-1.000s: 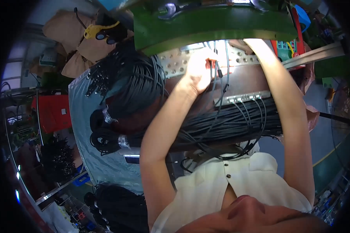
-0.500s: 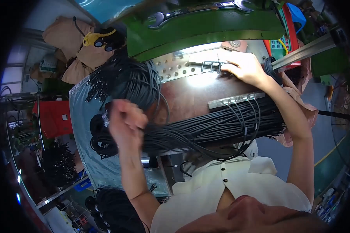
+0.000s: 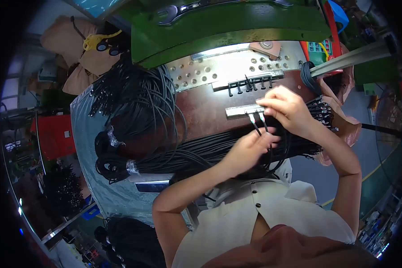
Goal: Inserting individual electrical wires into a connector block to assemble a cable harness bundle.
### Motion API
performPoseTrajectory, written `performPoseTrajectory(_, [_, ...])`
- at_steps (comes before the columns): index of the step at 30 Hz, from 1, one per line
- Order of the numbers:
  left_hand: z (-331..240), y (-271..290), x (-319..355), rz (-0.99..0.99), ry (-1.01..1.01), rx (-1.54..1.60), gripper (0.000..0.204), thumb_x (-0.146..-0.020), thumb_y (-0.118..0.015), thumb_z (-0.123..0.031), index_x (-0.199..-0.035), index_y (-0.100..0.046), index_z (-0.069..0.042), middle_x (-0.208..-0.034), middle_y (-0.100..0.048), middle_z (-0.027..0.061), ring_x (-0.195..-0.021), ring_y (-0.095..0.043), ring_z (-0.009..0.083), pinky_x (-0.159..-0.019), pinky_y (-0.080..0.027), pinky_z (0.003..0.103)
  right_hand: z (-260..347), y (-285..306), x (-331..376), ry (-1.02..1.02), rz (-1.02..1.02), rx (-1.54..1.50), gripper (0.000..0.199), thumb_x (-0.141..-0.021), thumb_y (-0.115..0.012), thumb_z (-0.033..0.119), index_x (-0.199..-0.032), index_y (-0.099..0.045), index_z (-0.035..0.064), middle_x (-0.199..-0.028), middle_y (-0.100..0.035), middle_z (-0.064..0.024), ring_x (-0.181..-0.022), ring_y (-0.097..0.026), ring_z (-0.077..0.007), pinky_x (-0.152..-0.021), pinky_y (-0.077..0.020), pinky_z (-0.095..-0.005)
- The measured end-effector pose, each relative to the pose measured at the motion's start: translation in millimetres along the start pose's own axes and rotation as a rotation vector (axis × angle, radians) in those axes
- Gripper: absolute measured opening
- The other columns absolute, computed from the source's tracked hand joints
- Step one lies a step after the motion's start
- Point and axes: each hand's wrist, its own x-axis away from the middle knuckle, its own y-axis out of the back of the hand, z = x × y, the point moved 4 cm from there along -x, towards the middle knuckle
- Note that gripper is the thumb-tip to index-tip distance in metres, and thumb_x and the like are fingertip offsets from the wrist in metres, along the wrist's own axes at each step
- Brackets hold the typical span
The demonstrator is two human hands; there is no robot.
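A thin black cable [image 3: 257,126] is pinched in the closed fingers of the left hand [image 3: 248,149], just below the silver metal bar [image 3: 243,110]. The bar's right end is touched by the curled fingers of the right hand [image 3: 286,107], above the bundle of black cables [image 3: 187,154] on the brown worktop [image 3: 201,107].

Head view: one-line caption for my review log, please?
Both hands, left hand and right hand, feed thin black cables into a metal bar on a brown bench.

Black cables [image 3: 201,154] lie across a reddish-brown desk [image 3: 201,111]. At twelve o'clock sits a green machine top [image 3: 236,27] over a silver perforated plate [image 3: 219,69]. At nine o'clock stands a red bin [image 3: 53,134]. The shirt [image 3: 272,214] is cream.
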Motion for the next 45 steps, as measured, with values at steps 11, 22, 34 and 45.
performPoseTrajectory(11, [-122.1,119.2,-113.3,-0.271,-0.495,-0.184,0.03,-0.095,-0.037,-0.029,-0.082,-0.05,-0.005,-0.066,-0.047,0.005,-0.051,-0.044,0.0144,-0.047,-0.04,0.028,-114.2,24.0,-119.8,-0.385,0.03,0.316,0.022,-0.087,-0.054,0.019,-0.101,-0.065,0.0051,-0.099,-0.065,-0.016,-0.084,-0.063,-0.0293,-0.078,-0.0496,-0.0369])
performPoseTrajectory(22, [-131.1,113.8,-110.7,-0.311,-0.329,0.644,0.024,-0.093,-0.043,-0.025,-0.08,-0.049,-0.006,-0.066,-0.043,0.0033,-0.053,-0.042,0.0129,-0.046,-0.038,0.025,-150.2,5.0,-122.9,-0.088,-0.169,0.349,0.025,-0.089,-0.05,0.02,-0.104,-0.064,0.0059,-0.099,-0.065,-0.0166,-0.083,-0.063,-0.0284,-0.076,-0.0502,-0.0391])
performPoseTrajectory(34, [-151.4,149.0,-87.2,-0.671,-0.882,-1.911,0.015,-0.084,-0.058,-0.019,-0.089,-0.068,-0.009,-0.084,-0.067,0.0092,-0.074,-0.063,0.0243,-0.068,-0.051,0.035,-80.1,-11.8,-123.1,0.04,0.083,0.797,0.022,-0.085,-0.049,0.017,-0.094,-0.064,0.0051,-0.085,-0.064,-0.0145,-0.08,-0.063,-0.0278,-0.07,-0.0506,-0.0407])
performPoseTrajectory(45, [-124.5,196.6,-121.2,-0.683,-0.941,-1.892,0.015,-0.083,-0.057,-0.017,-0.084,-0.066,-0.006,-0.075,-0.063,0.0115,-0.071,-0.06,0.0284,-0.067,-0.05,0.04,-129.1,-25.1,-122.1,-0.149,-0.093,0.507,0.023,-0.085,-0.055,0.024,-0.092,-0.066,0.0044,-0.083,-0.065,-0.014,-0.081,-0.062,-0.0288,-0.073,-0.05,-0.041])
